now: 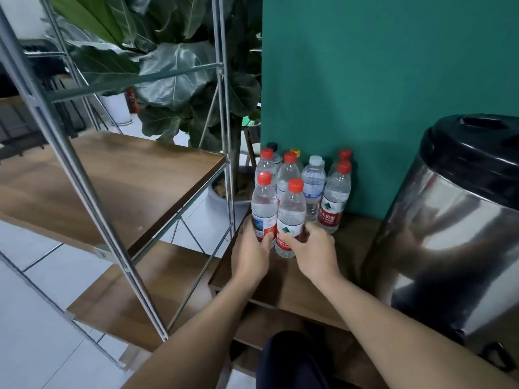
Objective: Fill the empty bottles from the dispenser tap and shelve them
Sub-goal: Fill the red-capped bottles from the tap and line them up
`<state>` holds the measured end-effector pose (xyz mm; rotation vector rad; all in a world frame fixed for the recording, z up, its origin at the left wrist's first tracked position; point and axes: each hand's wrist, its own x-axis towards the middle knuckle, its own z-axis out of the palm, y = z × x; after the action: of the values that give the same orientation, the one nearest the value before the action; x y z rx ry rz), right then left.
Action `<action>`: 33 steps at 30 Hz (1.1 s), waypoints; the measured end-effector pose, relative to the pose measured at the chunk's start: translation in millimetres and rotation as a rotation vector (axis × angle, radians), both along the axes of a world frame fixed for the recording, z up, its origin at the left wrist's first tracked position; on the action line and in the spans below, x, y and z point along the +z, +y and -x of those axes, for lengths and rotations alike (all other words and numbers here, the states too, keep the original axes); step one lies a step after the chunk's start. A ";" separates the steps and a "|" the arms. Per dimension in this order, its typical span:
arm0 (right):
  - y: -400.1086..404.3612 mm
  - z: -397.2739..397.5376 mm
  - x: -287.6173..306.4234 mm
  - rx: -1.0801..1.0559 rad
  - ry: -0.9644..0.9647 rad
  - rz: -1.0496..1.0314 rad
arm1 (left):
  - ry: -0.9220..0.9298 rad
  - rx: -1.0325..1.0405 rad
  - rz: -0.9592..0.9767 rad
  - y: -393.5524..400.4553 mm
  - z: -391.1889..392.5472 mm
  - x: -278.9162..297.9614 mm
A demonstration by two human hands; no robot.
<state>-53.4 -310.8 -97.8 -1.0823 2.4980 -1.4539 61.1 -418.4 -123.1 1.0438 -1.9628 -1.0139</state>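
gripping low on two red-capped bottles at the centre of the frame, your hands sit side by side: your left hand [254, 249] curls its fingers round the base of the left front bottle [264, 204], and your right hand [311, 252] wraps the label of the right front bottle [290, 217], so the bottoms of both bottles are hidden behind your fingers. you cannot tell whether either bottle is lifted or resting on the wooden table [283, 287]. both bottles look clear, and how full they are is hard to make out. just behind them stands a cluster of bottles [313, 189] against the green wall [379, 80]: most with red caps, one with a pale cap, and at the back a black cap and a yellow cap that peek out while their bodies stay covered by the bottles in front. at the right edge of the frame the steel dispenser [455, 234] with its black lid is cut off by the frame, and blurred reflections streak its side. a dark fitting at its lower right is only partly seen, so you cannot say whether it is the tap. across the left of the frame the metal shelf rack [84, 175] shows brown wooden boards, with its lower tiers partly covered by your forearms. behind the rack, in the upper middle of the frame, a large-leaved potted plant [179, 77] stands on the tiled floor. a dark patch of clothing sits at the bottom centre.
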 end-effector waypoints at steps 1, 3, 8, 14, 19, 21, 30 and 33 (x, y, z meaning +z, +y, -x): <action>-6.9 0.5 -1.1 -0.017 0.000 -0.001 | -0.017 0.029 0.017 -2.7 4.0 1.3; -20.3 2.6 -0.9 -0.032 0.017 -0.001 | -0.044 0.087 0.029 -8.8 11.2 2.4; -46.4 13.6 5.1 -0.044 0.033 -0.048 | -0.091 0.167 0.022 -23.0 24.0 1.6; -58.9 21.2 7.6 -0.067 0.031 -0.090 | -0.092 0.160 0.002 -34.8 33.5 6.2; -51.0 21.2 8.2 -0.077 0.081 -0.262 | -0.104 0.097 -0.015 -32.8 27.2 16.7; -39.8 17.5 11.8 -0.086 0.081 -0.307 | -0.111 0.077 -0.036 -28.1 23.4 18.1; 29.8 -16.3 65.9 -0.019 0.040 -0.126 | 0.042 0.061 -0.044 41.8 -6.5 56.5; 75.5 -29.0 98.9 0.044 0.034 0.004 | 0.156 -0.054 0.027 80.1 -14.9 84.5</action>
<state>-24.4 -235.3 1.2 -1.1647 2.4780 -1.4424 76.1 -338.4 -38.6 0.8737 -1.8809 -1.0629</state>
